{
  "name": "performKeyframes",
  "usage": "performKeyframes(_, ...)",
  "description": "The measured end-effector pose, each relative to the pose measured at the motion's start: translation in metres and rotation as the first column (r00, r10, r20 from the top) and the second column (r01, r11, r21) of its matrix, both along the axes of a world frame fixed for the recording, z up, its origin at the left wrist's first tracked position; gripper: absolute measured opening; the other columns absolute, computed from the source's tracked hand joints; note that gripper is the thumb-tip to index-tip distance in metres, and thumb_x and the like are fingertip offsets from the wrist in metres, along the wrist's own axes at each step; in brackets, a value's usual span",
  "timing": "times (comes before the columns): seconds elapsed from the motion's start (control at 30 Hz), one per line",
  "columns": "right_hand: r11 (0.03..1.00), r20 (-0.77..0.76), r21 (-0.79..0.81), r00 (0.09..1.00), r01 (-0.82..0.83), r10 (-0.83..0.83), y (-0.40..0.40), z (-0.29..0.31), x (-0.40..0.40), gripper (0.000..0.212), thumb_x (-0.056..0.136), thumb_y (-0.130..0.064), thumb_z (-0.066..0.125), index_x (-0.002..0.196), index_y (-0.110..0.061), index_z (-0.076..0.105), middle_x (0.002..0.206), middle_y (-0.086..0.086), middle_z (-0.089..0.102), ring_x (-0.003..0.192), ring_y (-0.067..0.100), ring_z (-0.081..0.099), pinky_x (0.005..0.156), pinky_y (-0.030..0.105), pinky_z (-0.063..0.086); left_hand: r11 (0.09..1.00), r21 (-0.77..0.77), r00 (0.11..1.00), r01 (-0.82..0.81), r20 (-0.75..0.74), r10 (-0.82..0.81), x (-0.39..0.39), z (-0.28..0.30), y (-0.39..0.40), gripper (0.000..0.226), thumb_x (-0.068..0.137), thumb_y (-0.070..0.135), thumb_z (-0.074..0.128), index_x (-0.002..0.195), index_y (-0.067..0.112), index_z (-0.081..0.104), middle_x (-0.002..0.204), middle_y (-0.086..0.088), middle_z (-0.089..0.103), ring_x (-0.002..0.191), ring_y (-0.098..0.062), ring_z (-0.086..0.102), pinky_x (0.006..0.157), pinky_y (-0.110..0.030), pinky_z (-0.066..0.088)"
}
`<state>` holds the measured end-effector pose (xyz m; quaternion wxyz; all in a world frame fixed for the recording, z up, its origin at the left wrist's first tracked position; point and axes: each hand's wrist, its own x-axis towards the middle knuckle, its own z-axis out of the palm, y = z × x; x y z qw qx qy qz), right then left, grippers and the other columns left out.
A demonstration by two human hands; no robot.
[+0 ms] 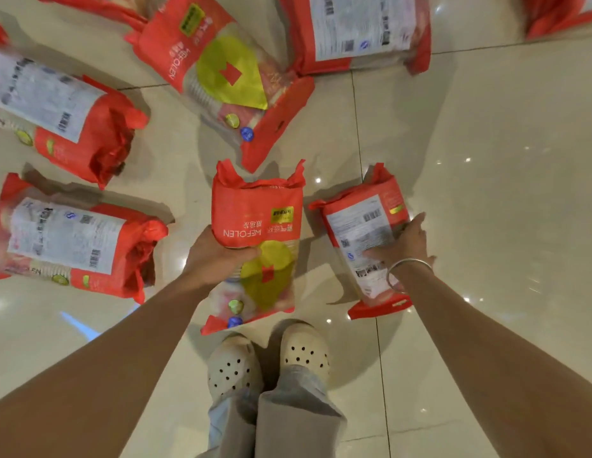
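Head view is showing a glossy cream tiled floor [486, 153], with dark grout lines crossing it and overhead lights reflecting as small bright spots. Nothing of the room beyond the floor is coming into frame.

Count of red packs: six are sitting well inside the frame. Four of these are lying flat on the tiles:
- an upper left pack [56, 104], white label up;
- a lower left pack [73, 239], white label up;
- a top middle pack [222, 67], printed front up;
- a top right pack [360, 28], white label up.

Two further cut-off packs [559, 14] are being clipped by the top edge. A red scrap at the far left edge cannot be told apart as a separate item.

The remaining two packs are in hand. The left hand [218, 256] is gripping the centre pack [258, 209] from its left side, thumb curling across the printed front, other fingers hidden behind. This pack is hanging lengthwise just ahead of the shoes. The right hand [403, 242] is clasping the side pack [360, 223], thumb lying over the white label, fingers wrapping round the right edge. Whether this pack is resting on the tiles cannot be told. Both packs are sitting close together, not touching.

Also counted: two cream perforated shoes [304, 352], two grey trouser legs [288, 421], one silver bangle [407, 262] circling the right wrist.
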<state>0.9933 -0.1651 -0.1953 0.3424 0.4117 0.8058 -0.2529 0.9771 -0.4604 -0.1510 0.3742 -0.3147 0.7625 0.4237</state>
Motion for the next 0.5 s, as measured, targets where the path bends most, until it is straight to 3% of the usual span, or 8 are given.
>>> performKeyframes(0.07,0.999,0.074,-0.030,0.997,0.018,-0.016,0.014,-0.011,-0.006,0.147,0.047,-0.035,0.094,0.153,-0.016,-0.007,0.151,0.012,0.032,0.143,0.031,0.027,0.117,0.061,0.012,1.000,-0.004,1.000,-0.011,0.010,0.011,0.002,-0.016,0.002,0.073,0.052,0.031,0.089,0.120,0.022,0.063,0.106,0.001,0.067,0.098,-0.021,0.064,0.079,-0.027,0.046)
performKeyframes(0.13,0.997,0.109,0.036,0.992,-0.075,0.071,0.021,-0.013,-0.008,0.123,0.045,-0.040,0.094,0.144,-0.011,0.027,0.137,0.013,0.039,0.132,0.032,0.036,0.113,0.054,0.027,1.000,0.000,0.999,-0.031,0.016,0.031,0.004,-0.024,0.005,0.067,0.060,0.021,0.090,0.122,0.018,0.062,0.107,-0.001,0.066,0.093,-0.019,0.064,0.080,-0.028,0.045)
performKeyframes(0.2,0.998,0.072,0.037,0.996,-0.059,0.056,0.022,-0.011,-0.006,0.100,0.046,-0.039,0.094,0.126,-0.010,0.042,0.127,0.012,0.041,0.123,0.031,0.040,0.101,0.047,0.040,0.999,0.004,0.999,-0.042,0.024,0.042,0.007,-0.028,0.009,0.055,0.067,0.014,0.086,0.118,0.018,0.064,0.102,-0.001,0.067,0.084,-0.013,0.063,0.078,-0.027,0.045)
performKeyframes(0.27,0.999,0.003,-0.045,1.000,0.030,-0.030,0.019,-0.005,-0.002,0.088,0.048,-0.032,0.095,0.115,-0.013,0.041,0.118,0.007,0.049,0.109,0.029,0.050,0.086,0.043,0.047,0.999,-0.005,0.999,-0.040,0.033,0.040,0.010,-0.026,0.011,0.048,0.067,0.014,0.085,0.112,0.018,0.067,0.092,0.002,0.069,0.080,-0.009,0.064,0.072,-0.023,0.046)
performKeyframes(0.33,0.992,-0.051,-0.111,0.996,0.066,-0.072,0.012,0.009,0.004,0.077,0.055,-0.026,0.092,0.106,-0.015,0.035,0.093,-0.003,0.055,0.090,0.026,0.055,0.072,0.037,0.045,1.000,-0.013,0.999,-0.028,0.024,0.029,0.009,-0.014,0.011,0.044,0.068,0.015,0.085,0.108,0.020,0.067,0.085,0.009,0.067,0.076,-0.003,0.062,0.063,-0.017,0.044)
performKeyframes(0.4,0.989,-0.089,-0.119,0.991,0.089,-0.100,0.004,0.034,0.007,0.072,0.059,-0.025,0.089,0.104,-0.015,0.033,0.084,-0.005,0.054,0.084,0.026,0.058,0.070,0.036,0.045,0.999,-0.019,1.000,-0.029,0.011,0.030,0.005,0.008,0.012,0.047,0.067,0.016,0.086,0.109,0.019,0.066,0.088,0.007,0.068,0.078,-0.006,0.062,0.067,-0.019,0.045)
performKeyframes(0.5,0.960,-0.133,-0.195,0.964,0.202,-0.230,-0.003,0.093,0.002,0.074,0.058,-0.027,0.089,0.107,-0.013,0.035,0.088,-0.003,0.056,0.086,0.025,0.061,0.075,0.040,0.050,1.000,-0.030,1.000,-0.010,-0.013,0.010,-0.010,0.065,0.014,0.047,0.066,0.016,0.086,0.108,0.017,0.064,0.092,0.001,0.067,0.086,-0.016,0.062,0.078,-0.026,0.045)
